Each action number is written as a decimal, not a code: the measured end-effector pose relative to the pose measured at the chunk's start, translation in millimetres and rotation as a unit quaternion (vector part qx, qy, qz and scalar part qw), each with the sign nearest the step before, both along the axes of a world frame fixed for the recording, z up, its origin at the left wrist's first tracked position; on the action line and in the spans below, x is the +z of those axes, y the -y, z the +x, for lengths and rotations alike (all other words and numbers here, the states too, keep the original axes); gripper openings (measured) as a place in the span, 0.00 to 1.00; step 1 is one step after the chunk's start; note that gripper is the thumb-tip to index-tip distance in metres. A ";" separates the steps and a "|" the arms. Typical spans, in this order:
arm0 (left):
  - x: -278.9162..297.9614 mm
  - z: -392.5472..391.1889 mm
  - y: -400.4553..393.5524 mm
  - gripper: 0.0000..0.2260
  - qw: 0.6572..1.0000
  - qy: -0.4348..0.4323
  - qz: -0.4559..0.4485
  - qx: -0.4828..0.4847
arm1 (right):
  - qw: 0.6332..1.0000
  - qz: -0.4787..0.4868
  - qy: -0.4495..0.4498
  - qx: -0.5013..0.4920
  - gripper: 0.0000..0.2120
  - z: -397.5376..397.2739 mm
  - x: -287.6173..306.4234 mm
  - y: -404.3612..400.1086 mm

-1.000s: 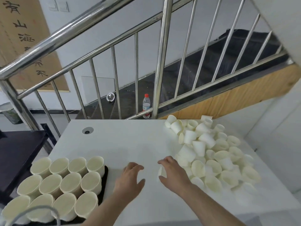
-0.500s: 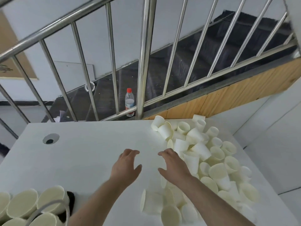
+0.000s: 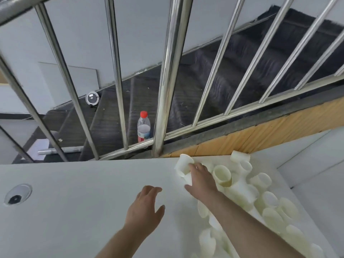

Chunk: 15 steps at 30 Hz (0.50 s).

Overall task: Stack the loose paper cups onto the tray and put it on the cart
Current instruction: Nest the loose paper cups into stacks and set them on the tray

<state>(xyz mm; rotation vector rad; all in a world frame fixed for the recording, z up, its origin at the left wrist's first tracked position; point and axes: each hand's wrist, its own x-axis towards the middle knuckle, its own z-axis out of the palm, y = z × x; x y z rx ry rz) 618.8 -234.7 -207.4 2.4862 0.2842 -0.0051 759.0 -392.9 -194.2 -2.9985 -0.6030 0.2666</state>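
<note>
Steel stair railing (image 3: 163,94) w/ round bars runs along the far edge of the white bench (image 3: 74,192); dark steps behind it, w/ a clear plastic bottle w/ red cap (image 3: 143,127) standing on one. Round grey cable hole (image 3: 17,194) sits near bench's left edge. Loose white paper cups (image 3: 260,198) lie heaped along the right side, some upright, most tipped, up to the far right corner. Right hand (image 3: 200,178) reaches over the heap's far-left end, fingers curled round one tipped white paper cup (image 3: 183,165) near the far edge. Left hand (image 3: 145,209) is over bare bench beside it, fingers relaxed, grasping nothing. Tray and cart out of view.
</note>
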 end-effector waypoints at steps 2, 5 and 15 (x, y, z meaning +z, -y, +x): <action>-4.8 1.1 -2.0 0.21 1.000 -0.006 -0.011 0.007 | 1.000 -0.006 0.011 -0.013 0.36 17.6 -8.9 -5.1; -12.7 -0.4 -3.5 0.21 0.999 -0.018 -0.024 0.014 | 0.999 -0.021 0.018 -0.035 0.39 40.3 -25.1 -14.1; -27.9 -2.8 -18.2 0.21 0.998 -0.035 -0.023 0.056 | 0.999 -0.016 0.007 -0.043 0.40 60.7 -45.1 -33.0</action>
